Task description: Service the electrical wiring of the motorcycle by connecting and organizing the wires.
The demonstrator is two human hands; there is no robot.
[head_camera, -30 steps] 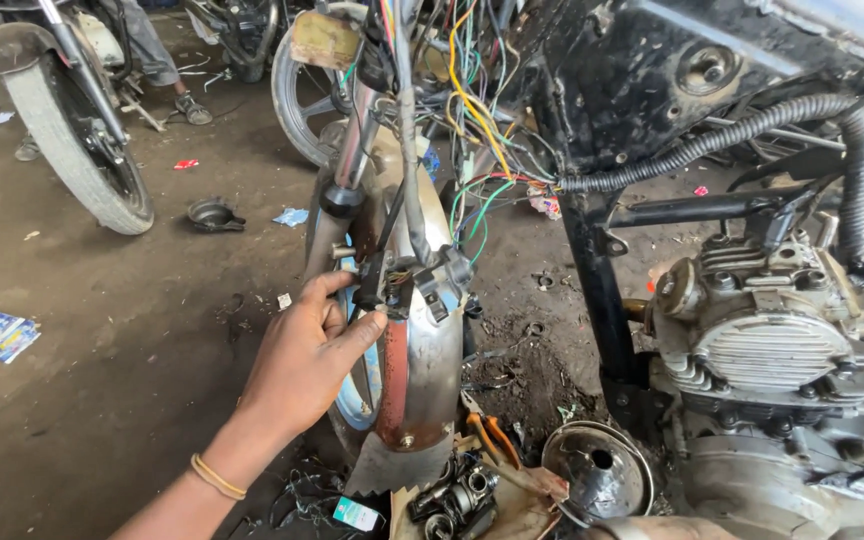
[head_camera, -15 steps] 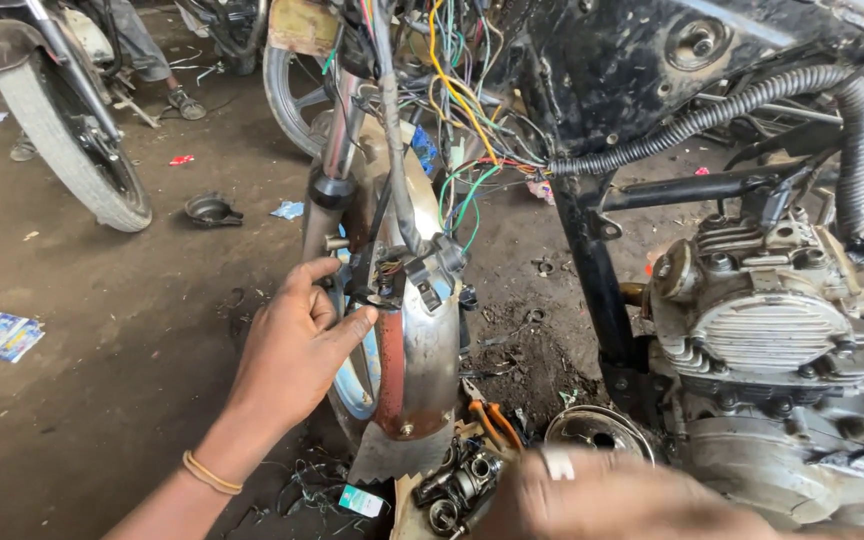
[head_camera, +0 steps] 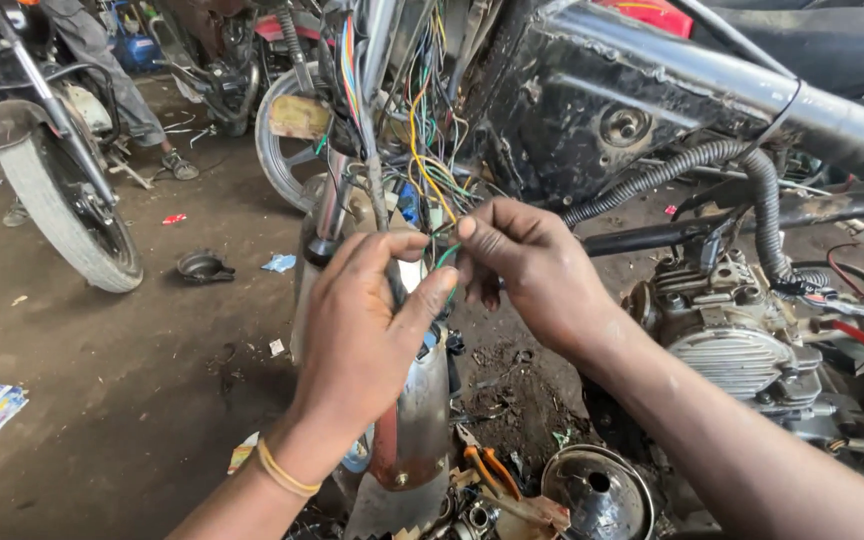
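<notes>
My left hand and my right hand meet in front of a motorcycle's front fork, fingertips pinched together on a green wire from the loose wiring bundle that hangs below the steering head. The bundle has yellow, green, blue and orange wires. Behind my left hand stands the worn metal front mudguard. A yellow band sits on my left wrist.
The engine with its ribbed hose is at the right, under the dark frame. A chrome headlamp shell and orange-handled pliers lie on the ground. Another motorcycle's wheel stands left, a person's foot behind.
My left hand left the mudguard clamp and rose to the wires. My right hand came up from the bottom edge and joined it at the green wire. The camera tilted upward.
</notes>
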